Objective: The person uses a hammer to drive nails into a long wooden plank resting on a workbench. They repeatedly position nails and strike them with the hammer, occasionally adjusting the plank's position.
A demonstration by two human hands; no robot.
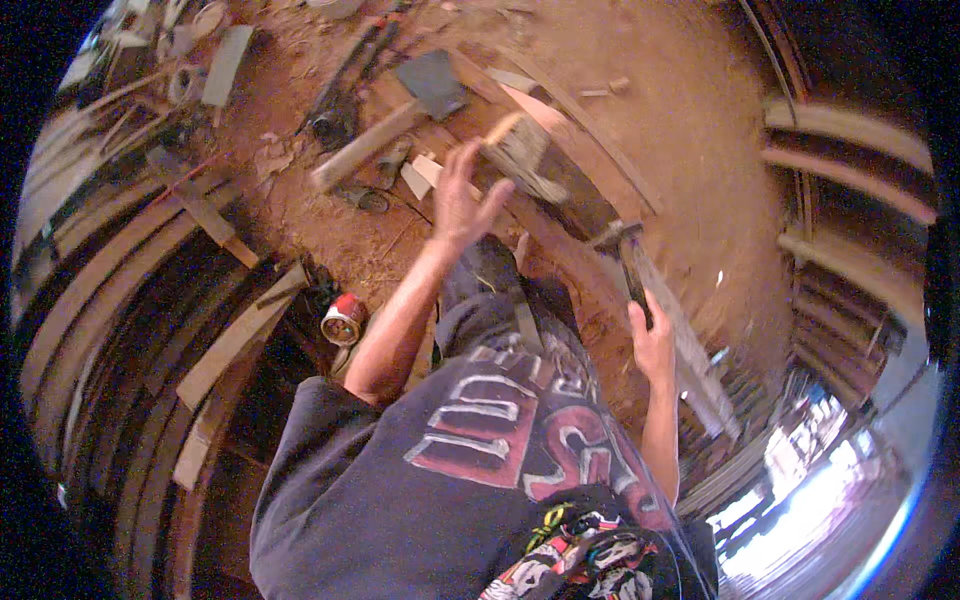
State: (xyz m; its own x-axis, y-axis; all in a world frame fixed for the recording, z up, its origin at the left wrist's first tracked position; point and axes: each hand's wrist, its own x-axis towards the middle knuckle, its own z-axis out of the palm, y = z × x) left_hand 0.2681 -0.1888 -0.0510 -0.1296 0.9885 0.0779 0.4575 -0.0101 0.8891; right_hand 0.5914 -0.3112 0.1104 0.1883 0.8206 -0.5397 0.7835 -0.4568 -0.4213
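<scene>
My left hand [462, 200] is open with its fingers apart, just left of a blurred wooden block [525, 158] that has a bright orange upper edge. Whether the fingertips touch the block I cannot tell. My right hand [655, 335] is wrapped round the dark handle of a hammer [634, 272], whose head is at the handle's far end, right of a long board [560, 235]. Small pale wood pieces [420, 175] lie beside my left fingers. A tool with a thick wooden handle [370, 147] and a flat dark head [431, 83] rests beyond them.
A red and white can [343, 319] stands left of my left forearm. Stacked long boards [110, 360] fill the left side, and more timber [850, 210] lies at right. A narrow plank [690, 350] runs beside my right hand. Reddish dirt floor [690, 120] spreads at the far side.
</scene>
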